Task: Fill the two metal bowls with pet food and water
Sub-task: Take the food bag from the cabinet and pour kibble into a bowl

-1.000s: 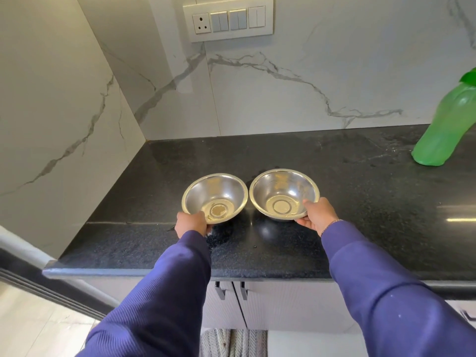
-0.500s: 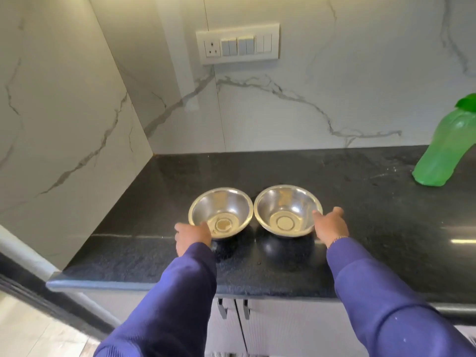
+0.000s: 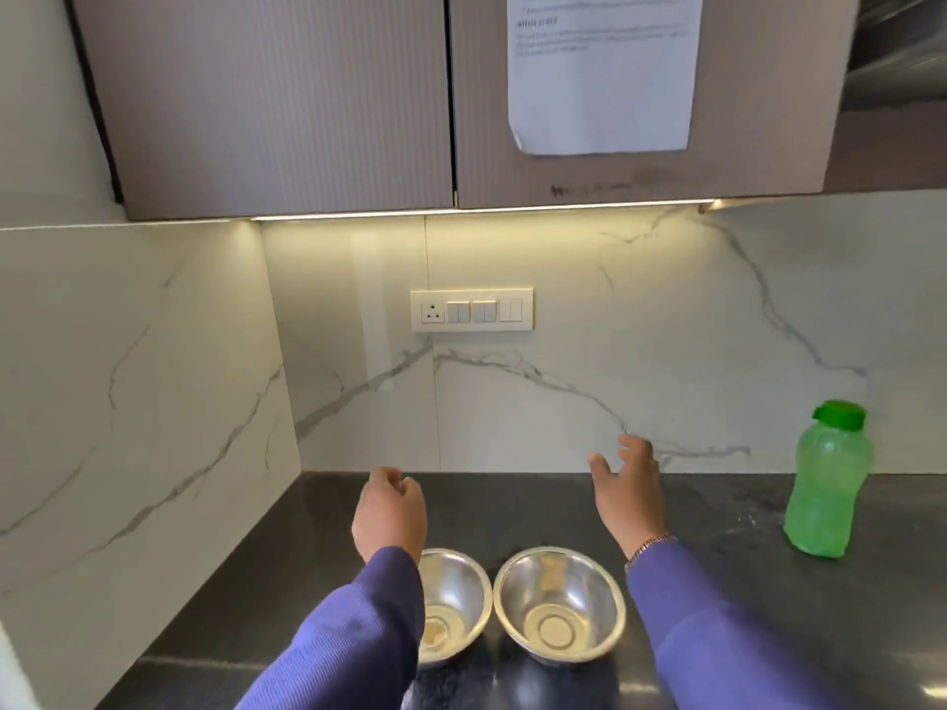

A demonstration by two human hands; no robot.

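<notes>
Raising both hands above the bench, I hold nothing in either. My left hand (image 3: 390,515) hangs over the left metal bowl (image 3: 451,604), its fingers loosely curled inward and empty, the purple sleeve (image 3: 353,638) covering that bowl's left part. My right hand (image 3: 628,491) is lifted beyond the right metal bowl (image 3: 559,604), fingers spread and relaxed, thumb apart from the rest (a thin bracelet (image 3: 646,545) shows at the wrist).

Both bowls stand upright side by side near the front edge of the bench (image 3: 538,509), rims touching or nearly so; I cannot tell which. Each shows a bare, shiny interior with a flat round base, holding neither food nor water that I can see.

A green bottle (image 3: 825,479) with a green cap stands upright toward the right end of the bench, well apart from the bowls and nearer the back edge. It looks translucent; its fill level cannot be read.

Behind the bench rises a white marble-patterned wall carrying a switch plate (image 3: 471,310) with one socket. Above it hang grey cabinet doors (image 3: 287,105) with a lit strip beneath, and a printed sheet of paper (image 3: 599,84) is stuck on the right door, its text too blurred to read.
</notes>
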